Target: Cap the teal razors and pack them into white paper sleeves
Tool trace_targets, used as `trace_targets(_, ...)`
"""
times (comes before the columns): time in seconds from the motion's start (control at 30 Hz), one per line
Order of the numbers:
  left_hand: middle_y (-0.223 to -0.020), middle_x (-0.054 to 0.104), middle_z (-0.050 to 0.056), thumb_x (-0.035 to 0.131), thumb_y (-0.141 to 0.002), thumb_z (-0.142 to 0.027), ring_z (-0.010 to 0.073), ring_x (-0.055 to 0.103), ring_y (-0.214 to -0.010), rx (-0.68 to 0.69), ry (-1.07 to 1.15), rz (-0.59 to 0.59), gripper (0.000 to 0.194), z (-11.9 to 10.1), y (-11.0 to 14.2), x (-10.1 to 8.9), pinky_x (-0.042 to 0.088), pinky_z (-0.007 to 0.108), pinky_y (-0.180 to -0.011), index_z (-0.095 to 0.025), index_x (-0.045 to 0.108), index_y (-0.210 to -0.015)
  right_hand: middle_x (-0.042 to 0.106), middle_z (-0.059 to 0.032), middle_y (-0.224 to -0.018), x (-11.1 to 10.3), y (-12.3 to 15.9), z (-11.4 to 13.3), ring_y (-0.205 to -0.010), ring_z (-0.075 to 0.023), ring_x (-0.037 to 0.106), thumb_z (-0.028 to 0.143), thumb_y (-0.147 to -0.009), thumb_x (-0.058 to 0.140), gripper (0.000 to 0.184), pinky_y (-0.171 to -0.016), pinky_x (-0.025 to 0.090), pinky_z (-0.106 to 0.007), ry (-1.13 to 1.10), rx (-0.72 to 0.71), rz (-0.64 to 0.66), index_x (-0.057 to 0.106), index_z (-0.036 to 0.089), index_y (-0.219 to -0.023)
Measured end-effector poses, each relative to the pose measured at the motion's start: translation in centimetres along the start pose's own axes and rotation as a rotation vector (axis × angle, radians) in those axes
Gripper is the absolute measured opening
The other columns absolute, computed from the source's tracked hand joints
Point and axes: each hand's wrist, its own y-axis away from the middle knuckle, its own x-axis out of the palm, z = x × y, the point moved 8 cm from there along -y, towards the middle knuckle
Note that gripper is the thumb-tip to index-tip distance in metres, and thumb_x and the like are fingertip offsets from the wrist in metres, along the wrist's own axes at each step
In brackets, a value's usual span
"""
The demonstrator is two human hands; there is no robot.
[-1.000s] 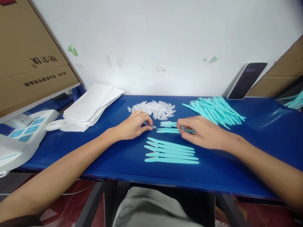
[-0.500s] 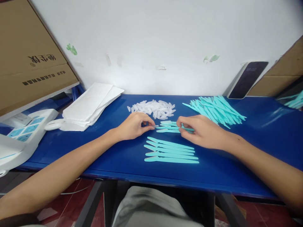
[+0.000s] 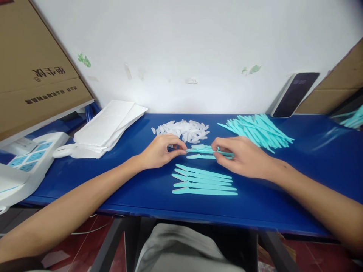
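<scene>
My right hand (image 3: 244,156) pinches the handle of a turquoise eyebrow razor (image 3: 202,151), whose head points left. At the razor's head, my left hand (image 3: 164,151) pinches a small translucent blade cap (image 3: 188,150); the two meet at the fingertips, but how far the cap covers the blade is too small to tell. Beneath the hands lie a few more razors (image 3: 198,156), partly hidden by my right fingers. Closer to me, several razors (image 3: 208,185) lie side by side in a row, heads left. Behind my left hand is a heap of translucent caps (image 3: 184,130).
A large pile of turquoise razors (image 3: 258,130) lies at the back right of the blue table (image 3: 127,192). A phone (image 3: 295,94) leans on the wall. White packets (image 3: 106,122), a white device (image 3: 45,158) and a cardboard box (image 3: 36,49) occupy the left.
The razor in my right hand has come up to the cap in my left fingers, so they now meet. The rows and heaps stay as they were.
</scene>
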Motion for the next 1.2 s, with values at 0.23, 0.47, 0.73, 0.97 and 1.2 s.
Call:
trace_targets(0.23, -0.091, 0.078, 0.006, 0.069, -0.098, -0.037, 0.0167, 0.068, -0.079, -0.012, 0.078, -0.054, 0.02, -1.2, 0.0, 0.1, 0.054, 0.028, -0.07, -0.019, 0.078, -0.098, 0.064, -0.0007, -0.078, 0.6, -0.1, 1.1, -0.066, -0.015, 0.054, 0.017, -0.092, 0.052, 0.009, -0.065, 0.039, -0.028, -0.075, -0.046, -0.004, 0.056, 0.022, -0.086)
trace_targets(0.47, -0.072, 0.069, -0.001, 0.051, -0.103, -0.038, 0.0149, 0.059, -0.066, -0.076, -0.279, -0.053, 0.03, 0.8, -0.1, -1.3, 0.041, 0.038, -0.084, -0.019, 0.071, -0.091, 0.062, -0.0048, -0.084, 1.4, 0.0, -0.9, -0.074, -0.0201, 0.055, 0.022, -0.092, 0.054, 0.011, -0.066, 0.038, -0.033, 0.122, 0.043, 0.206, 0.06, 0.021, -0.083)
trace_targets(0.73, -0.051, 0.056, -0.005, 0.052, -0.096, -0.035, 0.013, 0.049, -0.049, -0.192, -0.393, 0.01, 0.029, 3.0, 0.1, -2.5, 0.042, 0.038, -0.083, -0.019, 0.068, -0.078, 0.064, -0.0177, -0.129, 2.0, 0.1, -1.4, -0.11, -0.0338, 0.063, 0.039, -0.101, 0.052, 0.029, -0.09, 0.049, -0.049, 0.141, 0.0, 0.208, 0.067, 0.018, -0.114)
trace_targets(0.97, -0.056, 0.064, 0.0, 0.055, -0.092, -0.031, 0.0147, 0.056, -0.048, -0.266, -0.427, -0.013, 0.026, 4.0, 0.2, -3.6, 0.038, 0.028, -0.057, -0.018, 0.075, -0.082, 0.068, -0.0176, -0.136, 2.5, 0.2, -1.5, -0.122, -0.0355, 0.066, 0.037, -0.104, 0.051, 0.036, -0.1, 0.052, -0.056, 0.1, -0.033, 0.24, 0.078, 0.018, -0.117)
trace_targets(1.2, -0.075, 0.071, 0.006, 0.052, -0.093, -0.032, 0.0182, 0.06, -0.065, -0.216, -0.578, 0.063, 0.031, 4.2, 0.2, -3.0, 0.036, 0.031, -0.062, -0.017, 0.072, -0.076, 0.072, -0.0157, -0.133, 2.2, 0.3, -2.2, -0.115, -0.0341, 0.071, 0.035, -0.103, 0.05, 0.037, -0.095, 0.058, -0.054, 0.153, -0.017, 0.262, 0.08, 0.016, -0.111)
